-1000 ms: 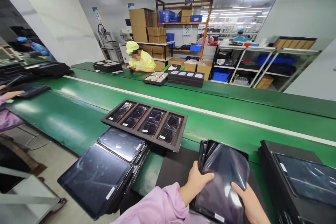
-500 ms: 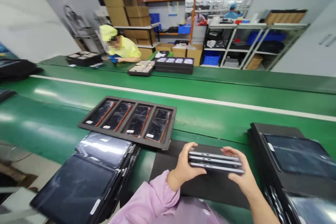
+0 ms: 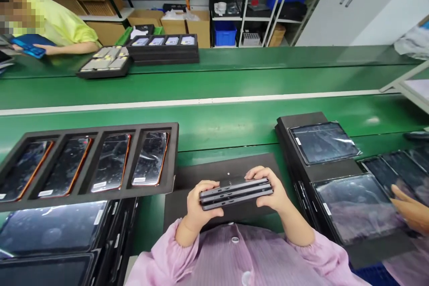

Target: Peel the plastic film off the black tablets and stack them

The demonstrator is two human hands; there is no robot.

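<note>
A short stack of three thin dark devices (image 3: 236, 194) is held edge-on in front of my chest. My left hand (image 3: 200, 205) grips its left end, and my right hand (image 3: 270, 187) grips its right end, fingers on top and thumbs below. Beneath the stack lies a flat black sheet (image 3: 187, 208) on the green bench. Left of my hands, a black tray (image 3: 173, 156) holds several dark phones with orange edges. Large wrapped tablets (image 3: 53, 228) are piled below that tray. On the right, a wrapped tablet (image 3: 323, 142) rests on black trays.
Another person's hand (image 3: 410, 208) is at the right edge, near more wrapped tablets (image 3: 360, 203). Across the green belt (image 3: 231, 123), a person in yellow (image 3: 63, 22) holds a blue device. Black trays (image 3: 164, 56) and a tray of pale items (image 3: 103, 60) stand there.
The view has turned right and downward, bringing another person's hand into sight. Both my hands still hold the stack, now closer to my chest and tilted slightly the other way.
</note>
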